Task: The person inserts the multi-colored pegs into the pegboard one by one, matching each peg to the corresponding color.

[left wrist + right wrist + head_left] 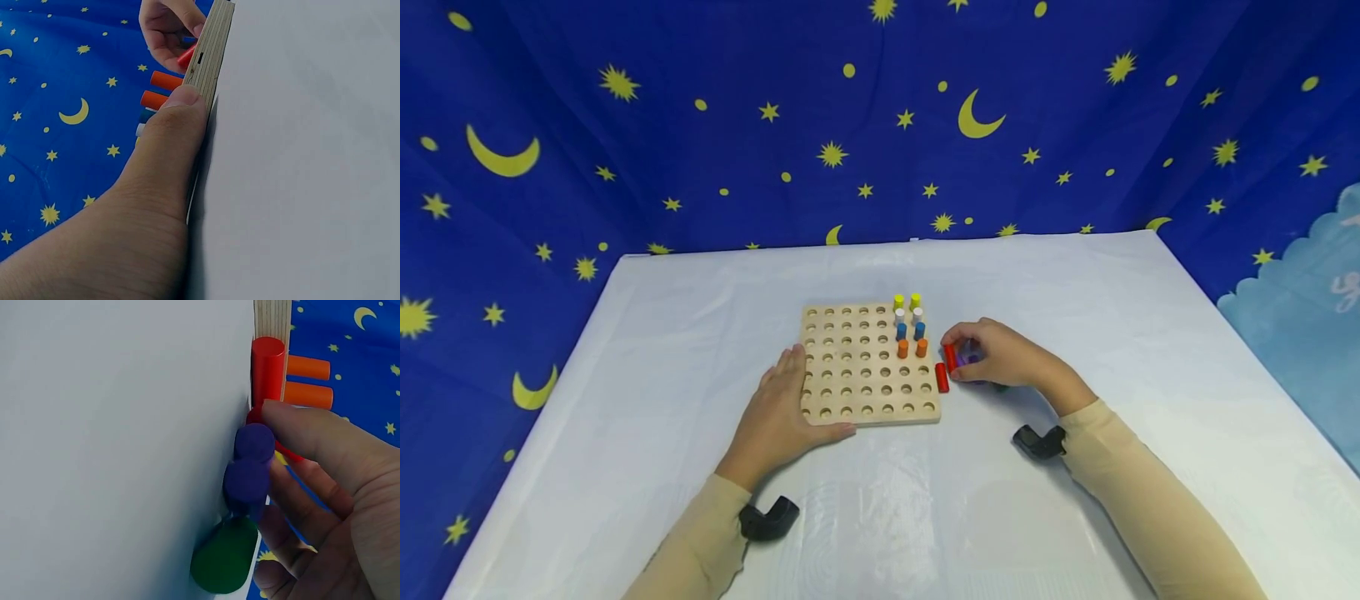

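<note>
A square wooden pegboard with rows of holes lies on the table. My left hand rests at its near left corner, fingers along the left side, thumb on the front edge. Two yellow, two white, two blue and two orange pegs stand in the board's right columns. Just off the right side, my right hand pinches a red peg between thumb and forefinger. Another red peg lies beside the board. Purple pegs and a green peg lie by the right hand, partly hidden in the head view.
A white cloth covers the table. Behind it hangs a blue curtain with yellow moons and stars. Black wrist devices sit on both forearms.
</note>
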The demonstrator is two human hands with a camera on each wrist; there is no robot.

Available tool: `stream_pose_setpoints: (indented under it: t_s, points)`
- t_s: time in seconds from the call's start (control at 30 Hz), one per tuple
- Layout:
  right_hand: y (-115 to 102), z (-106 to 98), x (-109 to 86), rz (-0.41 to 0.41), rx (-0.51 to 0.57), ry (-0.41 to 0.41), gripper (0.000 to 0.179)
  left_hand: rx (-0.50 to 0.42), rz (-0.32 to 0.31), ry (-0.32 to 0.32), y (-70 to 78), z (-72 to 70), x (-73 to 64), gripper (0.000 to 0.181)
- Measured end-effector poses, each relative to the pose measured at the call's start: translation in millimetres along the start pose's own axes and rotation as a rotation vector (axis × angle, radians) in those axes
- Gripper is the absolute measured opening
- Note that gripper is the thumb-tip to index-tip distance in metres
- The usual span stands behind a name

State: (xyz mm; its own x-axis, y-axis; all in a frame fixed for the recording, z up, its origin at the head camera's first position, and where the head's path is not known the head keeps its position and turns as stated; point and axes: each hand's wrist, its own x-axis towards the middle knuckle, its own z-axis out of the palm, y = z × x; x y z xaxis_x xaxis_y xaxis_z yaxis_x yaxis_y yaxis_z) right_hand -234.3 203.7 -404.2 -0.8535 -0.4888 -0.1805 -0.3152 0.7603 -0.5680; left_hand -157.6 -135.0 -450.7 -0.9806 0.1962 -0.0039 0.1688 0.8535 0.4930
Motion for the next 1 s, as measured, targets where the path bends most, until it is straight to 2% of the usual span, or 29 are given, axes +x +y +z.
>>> stream_pose_setpoints:
  t_s: [0.53,0.8,1.0]
  points:
    - [0,3,-3.2,-0.084,0.141,0.086,0.031,0.002,0.003,0.002,-0.4,0.7,0.1,0.148]
    - [-11,6,-3.8,-0.111,0.194,0.136,0.021,-0.001,0.008,0.004,-0.2,0.3,-0.1,0.148]
    - [-21,11,0.5,-0.128,0.212,0.133,0.021,0.003,0.005,0.008,-1.2,1.0,0.5,0.148]
